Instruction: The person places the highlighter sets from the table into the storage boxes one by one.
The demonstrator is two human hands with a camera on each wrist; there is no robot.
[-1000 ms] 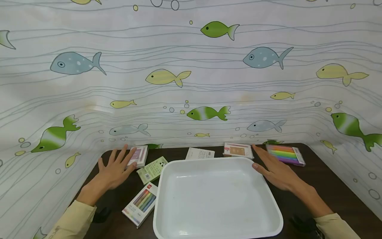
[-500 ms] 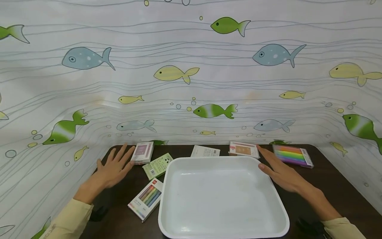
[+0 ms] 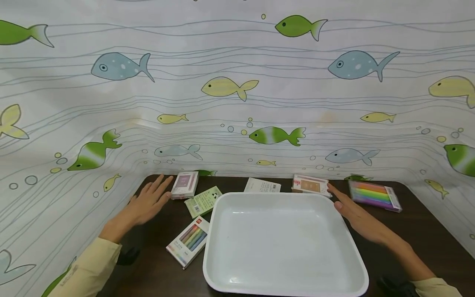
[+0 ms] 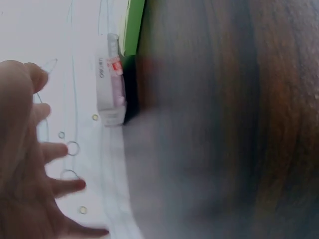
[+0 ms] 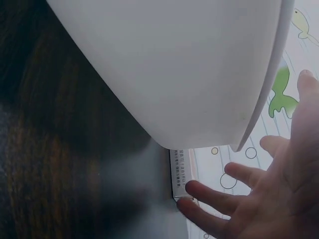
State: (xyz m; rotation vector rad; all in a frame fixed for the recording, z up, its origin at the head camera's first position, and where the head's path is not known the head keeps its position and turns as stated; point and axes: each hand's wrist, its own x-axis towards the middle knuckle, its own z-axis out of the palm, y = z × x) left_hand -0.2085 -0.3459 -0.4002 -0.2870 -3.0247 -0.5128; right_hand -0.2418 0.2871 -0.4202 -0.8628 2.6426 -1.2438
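Observation:
My left hand (image 3: 146, 205) is spread, palm down, just left of the pink-windowed white box (image 3: 184, 185); it holds nothing. In the left wrist view the fingers of this hand (image 4: 30, 164) are apart, with that box (image 4: 111, 82) beyond them. My right hand (image 3: 358, 216) stretches out by the right rim of the white tray (image 3: 285, 243), near a white box with a brown window (image 3: 311, 185). The right wrist view shows this hand (image 5: 269, 194) with fingers spread and nothing held, next to the tray's outer wall (image 5: 184, 74).
Left of the tray lie a green box (image 3: 203, 201) and a white box of coloured sticks (image 3: 189, 241). Behind it is a small white box (image 3: 262, 185); a rainbow-coloured pack (image 3: 375, 196) lies at the back right. A fish-patterned sheet (image 3: 230, 111) rises behind the dark table (image 3: 156, 268).
The head view has shifted, so the tray and boxes appear farther right. My left hand has drawn a little away from the pink-windowed box. Both hands remain spread.

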